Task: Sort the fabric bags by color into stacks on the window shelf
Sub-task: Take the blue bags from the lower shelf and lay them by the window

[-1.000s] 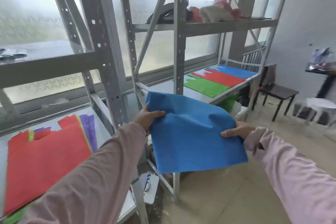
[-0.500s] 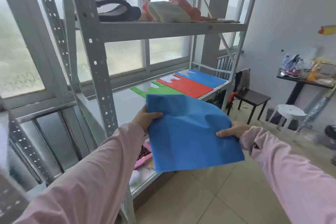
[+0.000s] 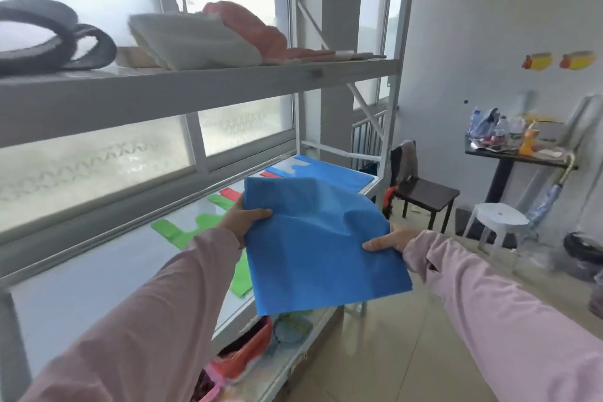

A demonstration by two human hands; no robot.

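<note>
I hold a blue fabric bag [image 3: 313,245] in the air in front of the window shelf [image 3: 98,284]. My left hand [image 3: 243,217] pinches its left edge and my right hand [image 3: 390,238] pinches its right edge. On the shelf behind it lie a green bag [image 3: 182,228], a red bag [image 3: 231,194] mostly hidden by the held bag, and a blue stack [image 3: 329,173] at the far end.
An upper shelf [image 3: 195,81] carries dark straps, a white bundle and pink cloth. Below the window shelf sits a lower shelf with mixed clutter [image 3: 254,346]. A dark chair [image 3: 421,192], a white stool [image 3: 499,219] and a cluttered black table [image 3: 515,157] stand to the right.
My view has swung right along the rack, so the sorted green, red and blue bags are now closer. Both hands keep the same hold on the blue bag.
</note>
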